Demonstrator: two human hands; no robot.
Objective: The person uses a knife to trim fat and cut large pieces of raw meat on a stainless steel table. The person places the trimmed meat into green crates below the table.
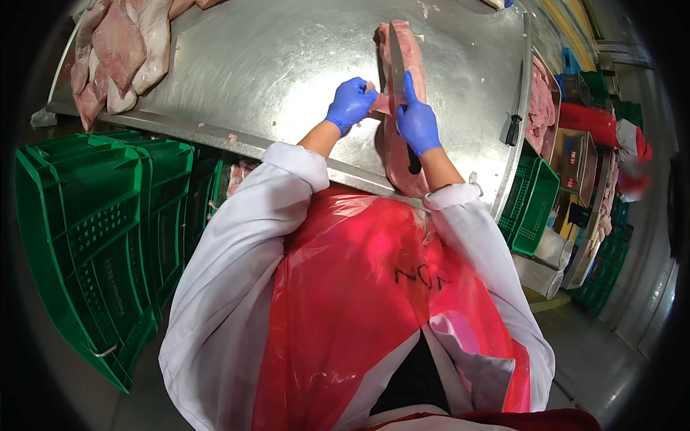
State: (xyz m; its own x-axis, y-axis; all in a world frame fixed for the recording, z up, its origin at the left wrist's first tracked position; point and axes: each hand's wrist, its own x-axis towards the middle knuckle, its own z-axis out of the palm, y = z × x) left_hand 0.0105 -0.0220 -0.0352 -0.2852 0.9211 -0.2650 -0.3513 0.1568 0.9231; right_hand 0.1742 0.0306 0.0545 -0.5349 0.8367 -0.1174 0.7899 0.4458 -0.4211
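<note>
A long pink piece of meat (412,61) lies lengthwise on the steel table (273,57). My right hand (418,126), in a blue glove, grips a knife (395,54) over the meat, index finger stretched along it, blade pointing toward the far side. My left hand (351,103), also gloved in blue, is just left of the blade, fingers closed on a thin strip of meat (381,104) at the side of the long piece.
Several large cuts (118,43) lie at the table's left. Green crates (86,237) stand below left, another (528,201) right. A black-handled tool (513,130) rests by the right edge, beside a container of meat (540,108). A person in red and white (589,118) is farther right.
</note>
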